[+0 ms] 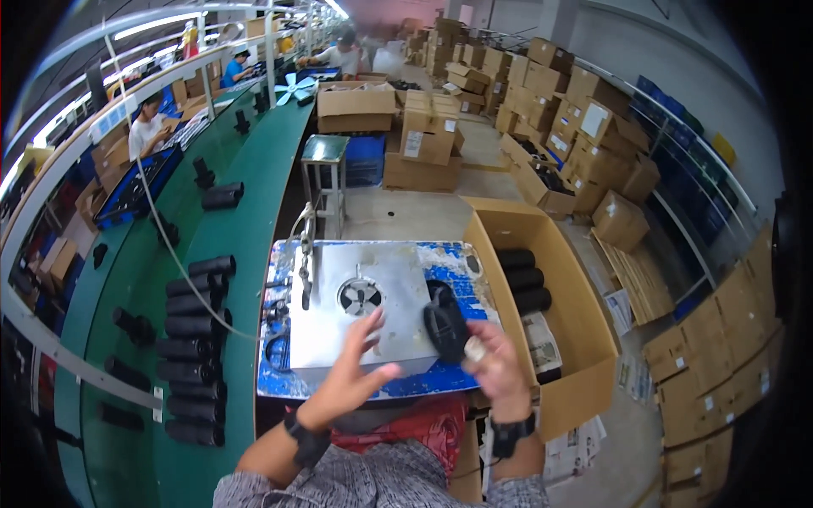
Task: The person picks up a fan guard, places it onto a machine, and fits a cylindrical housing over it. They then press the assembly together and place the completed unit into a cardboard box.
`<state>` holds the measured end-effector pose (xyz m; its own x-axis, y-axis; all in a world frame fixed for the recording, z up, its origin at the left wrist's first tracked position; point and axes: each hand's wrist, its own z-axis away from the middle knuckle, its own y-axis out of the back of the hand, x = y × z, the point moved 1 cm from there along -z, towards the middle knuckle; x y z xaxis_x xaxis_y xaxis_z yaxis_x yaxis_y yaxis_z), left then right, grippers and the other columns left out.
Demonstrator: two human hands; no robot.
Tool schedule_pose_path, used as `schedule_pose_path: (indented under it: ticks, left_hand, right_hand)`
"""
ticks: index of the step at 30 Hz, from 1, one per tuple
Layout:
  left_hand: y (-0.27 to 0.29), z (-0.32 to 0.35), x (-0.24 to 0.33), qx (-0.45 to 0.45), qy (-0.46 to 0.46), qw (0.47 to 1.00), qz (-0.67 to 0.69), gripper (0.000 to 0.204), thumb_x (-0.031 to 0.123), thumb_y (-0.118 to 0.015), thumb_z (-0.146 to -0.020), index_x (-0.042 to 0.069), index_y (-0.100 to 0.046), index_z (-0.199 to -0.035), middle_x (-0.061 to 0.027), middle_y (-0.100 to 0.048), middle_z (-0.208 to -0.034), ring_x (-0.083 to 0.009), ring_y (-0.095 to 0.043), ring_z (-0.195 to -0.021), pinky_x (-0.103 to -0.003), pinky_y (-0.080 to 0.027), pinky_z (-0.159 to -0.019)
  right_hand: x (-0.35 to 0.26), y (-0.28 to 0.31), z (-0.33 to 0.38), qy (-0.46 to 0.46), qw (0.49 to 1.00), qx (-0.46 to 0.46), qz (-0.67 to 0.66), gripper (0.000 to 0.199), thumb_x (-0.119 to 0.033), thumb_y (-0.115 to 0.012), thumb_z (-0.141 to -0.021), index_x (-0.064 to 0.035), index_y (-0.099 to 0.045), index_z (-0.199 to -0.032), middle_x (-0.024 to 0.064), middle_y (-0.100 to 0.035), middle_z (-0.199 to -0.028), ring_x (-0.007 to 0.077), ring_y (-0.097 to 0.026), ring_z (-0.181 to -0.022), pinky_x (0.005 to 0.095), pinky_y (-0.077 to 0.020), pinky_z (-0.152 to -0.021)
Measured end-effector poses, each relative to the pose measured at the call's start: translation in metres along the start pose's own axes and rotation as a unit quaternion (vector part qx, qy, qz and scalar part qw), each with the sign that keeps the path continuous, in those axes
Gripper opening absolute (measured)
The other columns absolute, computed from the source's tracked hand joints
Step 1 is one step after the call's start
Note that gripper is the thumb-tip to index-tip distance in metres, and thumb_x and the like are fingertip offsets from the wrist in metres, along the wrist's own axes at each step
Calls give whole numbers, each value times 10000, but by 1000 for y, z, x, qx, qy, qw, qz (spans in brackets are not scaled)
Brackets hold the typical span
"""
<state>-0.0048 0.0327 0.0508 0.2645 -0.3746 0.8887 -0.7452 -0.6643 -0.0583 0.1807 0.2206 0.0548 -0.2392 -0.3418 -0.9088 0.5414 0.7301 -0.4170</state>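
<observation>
My left hand [356,372] is held over the near edge of a metal box [394,262], its fingers apart and nothing in them. A round opening with a small fan-like metal fixture [360,296] is set in the box's top. At the box's right side my right hand [501,377] grips the edge of a black oval plastic part [445,332]; something whitish covers a fingertip. Behind this part another dark piece [439,292] is partly hidden. Both wrists wear black bands. The box stands on a worn blue tabletop [457,377].
To the right stands an open carton [584,356] with several black cylinders [525,279]. More black cylinders [196,364] lie on the green conveyor [246,212] at left. A metal clamp fixture [306,267] rises at the box's left corner. Beyond are a stool [325,151], stacked cartons and co-workers.
</observation>
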Motion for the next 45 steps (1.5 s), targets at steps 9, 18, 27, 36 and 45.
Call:
schedule_pose_path:
  ticks: [9,18,27,36,45]
  left_hand:
    - [37,25,-63,9,282,935,215,365,17,-757,-961,-8,-557,-1267,-74,-731,-1041,-178,-745,-957,-323,-613,-887]
    - [72,44,-54,14,285,950,129,362,25,-704,-1010,1,-513,-1317,-68,-668,-1092,-139,-693,-967,-301,-586,-868]
    - [56,35,-47,87,131,986,-54,407,49,-658,-1047,-1,-454,-1395,-81,-621,-1169,-148,-612,-1109,-310,-530,-962]
    - [39,-13,-99,90,42,937,-335,412,103,-717,-996,23,-503,-1339,-167,-652,-1133,-251,-631,-1144,-366,-494,-981]
    - [52,-91,-133,76,153,926,-338,369,217,-783,-921,85,-599,-1213,-159,-654,-1183,-361,-584,-1073,-512,-384,-993]
  right_hand:
    - [70,-75,2,67,986,-18,150,486,27,-631,-1008,-41,-507,-1472,18,-600,-1075,32,-566,-780,212,-437,-590]
    - [119,-95,-35,16,971,-87,222,499,14,-656,-1014,-33,-471,-1475,38,-586,-1164,81,-591,-984,253,-518,-834]
    - [113,-109,-39,122,928,-36,350,481,-75,-730,-972,-25,-506,-1395,88,-662,-1117,156,-654,-1022,300,-543,-877]
    - [82,-104,-96,165,808,40,564,517,-229,-775,-871,-22,-543,-1284,210,-710,-1039,456,-707,-962,547,-573,-840]
    - [107,-87,-184,139,732,47,665,502,-246,-739,-873,3,-568,-1274,292,-629,-1188,498,-694,-1036,564,-575,-902]
